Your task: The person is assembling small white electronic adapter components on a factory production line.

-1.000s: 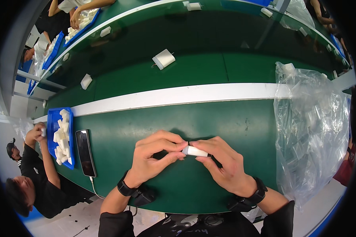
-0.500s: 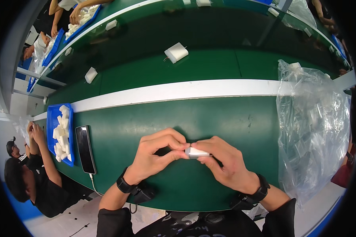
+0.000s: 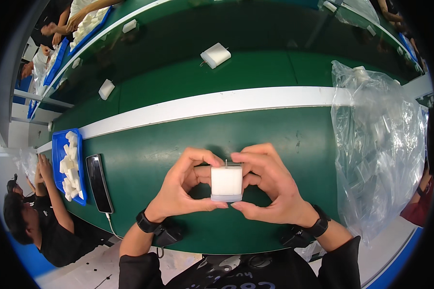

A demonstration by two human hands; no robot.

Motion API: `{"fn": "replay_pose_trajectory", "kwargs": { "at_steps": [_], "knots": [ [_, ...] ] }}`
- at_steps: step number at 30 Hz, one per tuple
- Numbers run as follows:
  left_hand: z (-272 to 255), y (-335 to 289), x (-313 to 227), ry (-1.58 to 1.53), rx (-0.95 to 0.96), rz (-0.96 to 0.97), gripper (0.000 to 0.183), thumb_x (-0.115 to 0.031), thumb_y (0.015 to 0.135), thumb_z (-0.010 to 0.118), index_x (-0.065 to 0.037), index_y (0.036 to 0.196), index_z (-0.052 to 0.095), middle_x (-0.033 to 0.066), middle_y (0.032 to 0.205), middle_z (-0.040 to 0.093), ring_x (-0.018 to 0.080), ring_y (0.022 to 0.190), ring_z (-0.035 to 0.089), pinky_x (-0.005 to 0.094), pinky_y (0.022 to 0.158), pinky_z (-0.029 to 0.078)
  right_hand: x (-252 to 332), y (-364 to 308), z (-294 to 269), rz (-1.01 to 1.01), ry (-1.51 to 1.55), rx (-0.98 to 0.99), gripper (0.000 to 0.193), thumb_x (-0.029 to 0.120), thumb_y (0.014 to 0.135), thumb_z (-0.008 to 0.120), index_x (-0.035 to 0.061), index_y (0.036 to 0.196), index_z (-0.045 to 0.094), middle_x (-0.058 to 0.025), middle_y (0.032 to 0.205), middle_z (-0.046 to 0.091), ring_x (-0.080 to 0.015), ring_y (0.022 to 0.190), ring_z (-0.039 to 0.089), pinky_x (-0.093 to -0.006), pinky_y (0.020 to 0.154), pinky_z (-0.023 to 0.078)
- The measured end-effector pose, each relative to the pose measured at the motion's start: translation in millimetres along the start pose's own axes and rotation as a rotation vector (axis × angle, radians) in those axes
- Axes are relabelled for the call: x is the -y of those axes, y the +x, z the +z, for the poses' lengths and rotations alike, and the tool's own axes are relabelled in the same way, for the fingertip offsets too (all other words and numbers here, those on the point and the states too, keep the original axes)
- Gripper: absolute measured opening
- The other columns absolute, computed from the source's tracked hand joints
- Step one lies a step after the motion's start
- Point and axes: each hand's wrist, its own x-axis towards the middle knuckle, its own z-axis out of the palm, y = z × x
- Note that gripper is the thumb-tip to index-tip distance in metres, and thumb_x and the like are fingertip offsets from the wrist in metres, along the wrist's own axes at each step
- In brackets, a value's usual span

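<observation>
At your far left, a co-worker (image 3: 53,216) sits with both arms raised beside the blue tray (image 3: 58,155), which holds a pile of white blocks (image 3: 70,166). Just right of it lies your phone (image 3: 100,184), screen up, with a white cable (image 3: 113,227) at its near end. Your left forearm rises from the lower edge, a black band (image 3: 145,222) on its wrist; your left hand (image 3: 176,185) arches into a C, index finger curled to the upper corner of the plug (image 3: 226,180), thumb stretched flat along its lower edge. The plug sits between your hands over the green table (image 3: 275,130), white face up, pin side away from you, grey rim toward you. Your right hand (image 3: 275,185) mirrors the left, index finger reaching across near the pin, bent fingers at the side, thumb by the lower corner. Both hands grip the plug, thumb tips apart. Farther right lies a clear bag (image 3: 381,159).
</observation>
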Motion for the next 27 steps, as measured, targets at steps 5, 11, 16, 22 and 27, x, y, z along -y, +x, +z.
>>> {"fn": "replay_pose_trajectory", "kwargs": {
  "at_steps": [5, 11, 16, 22, 27],
  "knots": [
    [3, 3, 1, 0.139, 0.0, 0.073, 0.074, -0.001, 0.067, 0.089, -0.002, 0.128, 0.048, 0.0133, 0.123, 0.053, 0.0233, 0.107, 0.065, 0.0342, 0.086, 0.055, 0, 0, -2, -0.055, -0.115, -0.017, 0.063, -0.003, 0.075, 0.079, -0.0044, 0.132, 0.053, -0.0136, 0.125, 0.043, -0.0177, 0.099, 0.063, -0.029, 0.079, 0.059],
    [11, 5, -1, 0.319, -0.065, 0.196, 0.067, -0.007, 0.061, 0.093, 0.0, 0.117, 0.058, 0.013, 0.116, 0.057, 0.0202, 0.102, 0.062, 0.0323, 0.086, 0.055, 3, -4, -4, -0.09, -0.214, -0.033, 0.061, 0.001, 0.073, 0.083, -0.0074, 0.127, 0.056, -0.0151, 0.124, 0.046, -0.0194, 0.099, 0.065, -0.0298, 0.08, 0.061],
    [10, 1, 4, 0.2, -0.102, 0.171, 0.073, -0.003, 0.068, 0.089, 0.001, 0.133, 0.054, 0.0152, 0.129, 0.054, 0.0224, 0.11, 0.063, 0.0336, 0.09, 0.055, -5, 2, 4, -0.144, -0.182, -0.116, 0.058, -0.001, 0.073, 0.079, -0.0039, 0.127, 0.058, -0.0135, 0.12, 0.051, -0.0174, 0.093, 0.065, -0.0275, 0.074, 0.06],
    [15, 8, -4, 0.111, -0.005, 0.125, 0.085, 0.001, 0.077, 0.079, 0.0, 0.15, 0.036, 0.0197, 0.151, 0.038, 0.0284, 0.129, 0.053, 0.0394, 0.102, 0.053, 5, 1, -9, -0.14, -0.314, -0.036, 0.064, 0.001, 0.076, 0.079, -0.0017, 0.135, 0.054, -0.0159, 0.127, 0.047, -0.0223, 0.106, 0.059, -0.0303, 0.078, 0.056],
    [13, 6, -2, 0.103, -0.048, 0.147, 0.076, 0.005, 0.077, 0.078, 0.0, 0.145, 0.045, 0.0161, 0.145, 0.039, 0.0239, 0.124, 0.054, 0.0341, 0.095, 0.057, 8, 2, -2, -0.113, -0.456, -0.111, 0.065, 0.007, 0.079, 0.078, 0.0027, 0.139, 0.053, -0.0136, 0.132, 0.045, -0.0247, 0.114, 0.051, -0.0342, 0.091, 0.048]
  ]
}}
